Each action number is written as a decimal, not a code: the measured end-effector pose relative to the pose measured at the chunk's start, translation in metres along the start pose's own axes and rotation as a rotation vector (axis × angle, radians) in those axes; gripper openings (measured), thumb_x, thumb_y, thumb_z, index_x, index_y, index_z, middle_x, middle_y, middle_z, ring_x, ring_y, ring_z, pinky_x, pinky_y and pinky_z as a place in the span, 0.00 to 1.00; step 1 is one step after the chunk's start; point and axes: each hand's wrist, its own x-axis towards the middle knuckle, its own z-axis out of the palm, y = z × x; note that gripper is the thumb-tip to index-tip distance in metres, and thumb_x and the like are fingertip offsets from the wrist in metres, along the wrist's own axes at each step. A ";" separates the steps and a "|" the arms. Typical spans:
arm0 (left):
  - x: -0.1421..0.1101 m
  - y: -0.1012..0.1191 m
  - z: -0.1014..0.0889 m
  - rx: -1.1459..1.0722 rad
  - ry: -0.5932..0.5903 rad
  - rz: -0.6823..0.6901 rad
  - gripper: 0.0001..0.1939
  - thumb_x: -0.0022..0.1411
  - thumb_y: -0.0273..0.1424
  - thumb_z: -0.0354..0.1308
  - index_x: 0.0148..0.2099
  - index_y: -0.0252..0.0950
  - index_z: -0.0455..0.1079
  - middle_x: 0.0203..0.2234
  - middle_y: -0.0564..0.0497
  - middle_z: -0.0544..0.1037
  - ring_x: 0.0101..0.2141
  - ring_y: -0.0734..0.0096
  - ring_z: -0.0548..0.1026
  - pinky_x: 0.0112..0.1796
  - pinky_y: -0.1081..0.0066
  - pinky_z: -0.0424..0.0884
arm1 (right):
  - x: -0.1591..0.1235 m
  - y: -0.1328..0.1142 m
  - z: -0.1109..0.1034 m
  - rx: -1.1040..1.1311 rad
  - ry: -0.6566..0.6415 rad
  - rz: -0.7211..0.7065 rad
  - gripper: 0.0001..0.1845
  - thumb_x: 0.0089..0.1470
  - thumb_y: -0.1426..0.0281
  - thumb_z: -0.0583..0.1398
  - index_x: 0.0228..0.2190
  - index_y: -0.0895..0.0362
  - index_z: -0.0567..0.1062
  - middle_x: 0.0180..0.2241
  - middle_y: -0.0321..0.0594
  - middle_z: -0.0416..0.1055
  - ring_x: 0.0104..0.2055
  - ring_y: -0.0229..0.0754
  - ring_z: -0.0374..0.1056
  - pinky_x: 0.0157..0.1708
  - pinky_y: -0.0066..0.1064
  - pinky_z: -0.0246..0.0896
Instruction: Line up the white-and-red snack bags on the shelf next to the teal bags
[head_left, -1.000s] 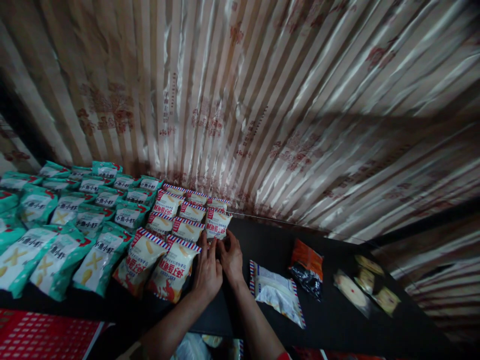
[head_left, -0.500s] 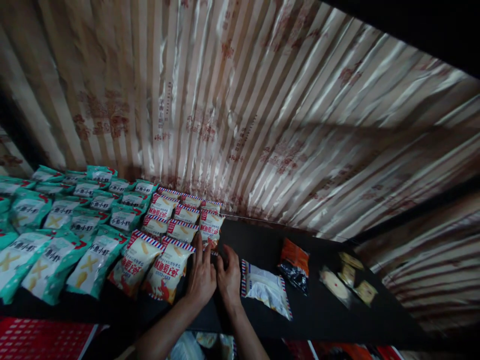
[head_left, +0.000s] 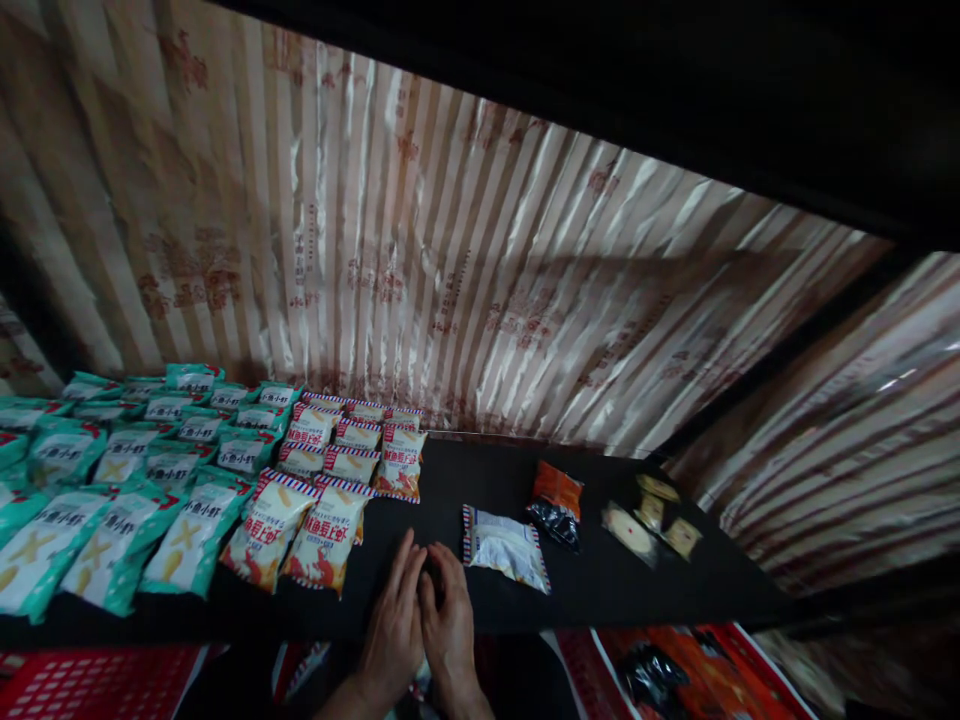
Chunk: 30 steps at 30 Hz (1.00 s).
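Observation:
My left hand (head_left: 393, 622) is over the shelf's front edge, fingers stretched out, with nothing in it. Close beside it, thumb side in, is my right hand (head_left: 448, 622), its fingers extended and slightly bent, and no object shows between the two. To the left of my hands lies a front-row white snack bag (head_left: 322, 535) with a red-and-blue striped edge. Behind, a matching snack bag (head_left: 401, 460) stands at the right end of the group. A striped-edge bag (head_left: 504, 547) lies with its pale side up just right of my right hand.
Rows of teal snack bags (head_left: 191, 525) fill the left of the black shelf (head_left: 465, 480). An orange-and-black packet (head_left: 556, 503) and several small packets (head_left: 631, 532) lie to the right. Red baskets (head_left: 97, 685) are below. A foil-like striped sheet (head_left: 450, 250) hangs behind.
Both hands have drawn back from the right-end striped snack bag toward the shelf's front edge and closer together. The view has shifted, showing more of the basket at lower right.

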 end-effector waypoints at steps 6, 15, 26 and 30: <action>-0.061 -0.003 0.002 -0.084 -0.051 -0.043 0.24 0.63 0.28 0.40 0.62 0.38 0.53 0.60 0.45 0.58 0.58 0.67 0.58 0.56 0.64 0.60 | -0.045 -0.012 -0.017 0.007 -0.057 -0.017 0.17 0.54 0.68 0.52 0.44 0.55 0.73 0.47 0.46 0.70 0.50 0.44 0.67 0.48 0.33 0.64; -0.138 -0.014 -0.003 -0.181 -0.033 -0.267 0.24 0.60 0.30 0.39 0.58 0.35 0.59 0.56 0.41 0.65 0.54 0.62 0.65 0.48 0.64 0.68 | -0.126 -0.009 -0.014 0.182 -0.240 0.118 0.16 0.53 0.68 0.51 0.39 0.52 0.75 0.39 0.41 0.75 0.42 0.42 0.71 0.43 0.31 0.67; -0.137 0.001 -0.009 -0.399 -0.085 -0.816 0.25 0.47 0.33 0.53 0.49 0.33 0.64 0.41 0.39 0.74 0.44 0.55 0.73 0.47 0.61 0.67 | -0.142 0.013 0.002 0.110 -0.325 0.400 0.24 0.40 0.75 0.54 0.42 0.57 0.75 0.40 0.46 0.75 0.42 0.47 0.72 0.42 0.32 0.65; -0.133 -0.001 -0.009 -0.565 -0.024 -1.018 0.22 0.45 0.31 0.57 0.46 0.36 0.66 0.28 0.47 0.76 0.36 0.56 0.76 0.40 0.60 0.71 | -0.145 0.017 0.007 0.110 -0.416 0.305 0.14 0.45 0.74 0.53 0.26 0.54 0.79 0.27 0.39 0.77 0.31 0.43 0.73 0.32 0.28 0.65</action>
